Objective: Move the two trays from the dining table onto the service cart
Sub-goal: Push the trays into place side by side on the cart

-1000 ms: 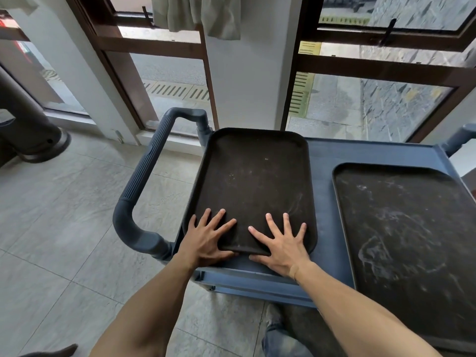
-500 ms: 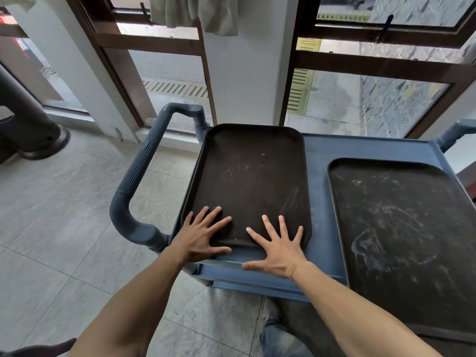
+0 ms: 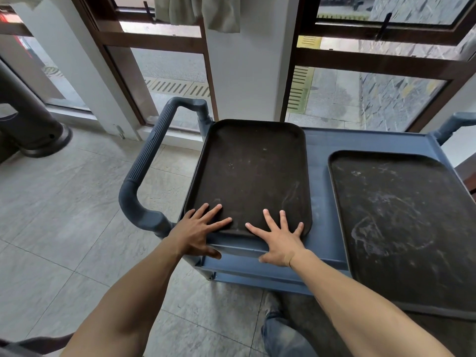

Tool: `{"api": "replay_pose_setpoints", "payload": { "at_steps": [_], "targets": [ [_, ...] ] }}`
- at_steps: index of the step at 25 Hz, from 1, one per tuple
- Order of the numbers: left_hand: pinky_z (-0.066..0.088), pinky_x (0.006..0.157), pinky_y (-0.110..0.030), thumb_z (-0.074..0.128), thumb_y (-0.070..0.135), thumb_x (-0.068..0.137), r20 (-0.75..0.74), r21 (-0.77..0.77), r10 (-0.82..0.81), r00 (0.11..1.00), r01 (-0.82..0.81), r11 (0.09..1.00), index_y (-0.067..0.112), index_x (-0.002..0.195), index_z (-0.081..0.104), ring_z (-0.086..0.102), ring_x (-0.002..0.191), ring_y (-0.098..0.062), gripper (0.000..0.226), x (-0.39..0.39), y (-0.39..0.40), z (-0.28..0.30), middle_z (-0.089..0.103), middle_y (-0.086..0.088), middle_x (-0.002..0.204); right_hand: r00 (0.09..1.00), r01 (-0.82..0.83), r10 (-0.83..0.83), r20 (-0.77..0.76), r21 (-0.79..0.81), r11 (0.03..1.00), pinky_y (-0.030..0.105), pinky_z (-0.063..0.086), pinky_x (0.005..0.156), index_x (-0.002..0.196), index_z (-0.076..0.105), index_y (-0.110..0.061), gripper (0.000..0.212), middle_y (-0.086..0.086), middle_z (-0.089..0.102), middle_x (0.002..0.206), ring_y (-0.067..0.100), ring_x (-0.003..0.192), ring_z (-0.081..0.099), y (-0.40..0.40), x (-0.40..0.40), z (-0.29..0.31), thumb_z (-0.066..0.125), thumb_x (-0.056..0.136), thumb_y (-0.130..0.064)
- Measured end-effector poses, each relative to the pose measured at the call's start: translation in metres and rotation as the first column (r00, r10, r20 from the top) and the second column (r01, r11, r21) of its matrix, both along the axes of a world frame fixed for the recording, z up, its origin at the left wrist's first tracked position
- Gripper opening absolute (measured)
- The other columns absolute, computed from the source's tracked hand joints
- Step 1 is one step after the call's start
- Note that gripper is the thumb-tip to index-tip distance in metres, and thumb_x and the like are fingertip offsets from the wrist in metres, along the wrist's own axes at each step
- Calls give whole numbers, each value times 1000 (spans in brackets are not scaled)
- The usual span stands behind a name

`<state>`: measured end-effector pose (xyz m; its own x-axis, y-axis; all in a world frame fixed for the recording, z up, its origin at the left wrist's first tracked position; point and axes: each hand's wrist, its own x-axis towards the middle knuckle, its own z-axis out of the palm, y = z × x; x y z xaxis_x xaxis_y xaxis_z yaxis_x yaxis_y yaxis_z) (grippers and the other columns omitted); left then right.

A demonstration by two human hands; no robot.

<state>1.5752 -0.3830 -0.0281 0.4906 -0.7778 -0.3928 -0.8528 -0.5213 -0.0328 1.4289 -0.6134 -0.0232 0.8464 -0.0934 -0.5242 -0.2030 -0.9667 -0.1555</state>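
Cart handle [image 3: 144, 171] at far left, grey-blue, ribbed, curving down to the cart corner. Nothing on it.

My left hand [image 3: 199, 231]: flat, fingers spread apart, gripping nothing. Fingertips rest on the near edge of the left tray [image 3: 252, 176]; the thumb hangs over the cart's front lip. A second ago this hand sat further onto the tray floor; it has slid back toward me while the tray went forward.

The left tray lies flat on the cart top [image 3: 319, 181], long side running away from me, far end close to the handle post. Compared with a second ago, more blue cart surface shows between its near edge and the cart's front lip. I read that as a final push to seat it.

My right hand [image 3: 279, 239]: also open and splayed, holding nothing. Fingertips on the tray's near rim, heel of the palm back on the cart lip.

The right tray [image 3: 412, 228] lies flat beside the first, a strip of cart top between them, not touching. Smeared, scuffed surface.

Judgement: both trays are on the cart, so the task looks essentially done; lifting the hands away is all that remains.
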Motion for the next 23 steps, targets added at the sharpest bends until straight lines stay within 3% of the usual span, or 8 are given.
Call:
{"api": "replay_pose_setpoints", "payload": {
  "at_steps": [4,12,21,23],
  "targets": [
    [11,120,-54,46,77,83,-3,-16,27,1000,-27,1000,59,147,-9,-6,152,-31,86,-9,4,3,-14,5,166,1000,18,-18,20,2,1000,82,-1,100,143,-2,-65,85,-2,-24,162,44,143,-25,8,-6,-1,61,90,-42],
    [12,121,-54,29,59,100,-20,-26,67,998,-67,997,55,151,2,-1,152,-32,58,-32,15,6,-6,5,167,995,47,-43,90,-38,998,83,5,100,145,9,-61,67,-4,-9,165,45,145,-16,26,-23,-1,48,101,-30],
    [8,122,-42,36,55,101,-24,-36,229,973,-230,973,51,153,4,4,153,-27,62,-52,22,9,-3,6,167,999,8,-7,34,-41,999,80,8,102,146,0,-60,70,-5,-15,164,43,146,-17,23,-25,4,43,103,-24],
    [7,123,-42,43,58,97,-60,6,261,963,-261,965,49,154,4,5,153,-27,70,-54,24,13,-4,5,167,1000,14,-14,20,-12,1000,77,9,105,148,3,-57,70,-5,-13,164,39,147,-14,22,-27,7,48,101,-33]
  ]
}}
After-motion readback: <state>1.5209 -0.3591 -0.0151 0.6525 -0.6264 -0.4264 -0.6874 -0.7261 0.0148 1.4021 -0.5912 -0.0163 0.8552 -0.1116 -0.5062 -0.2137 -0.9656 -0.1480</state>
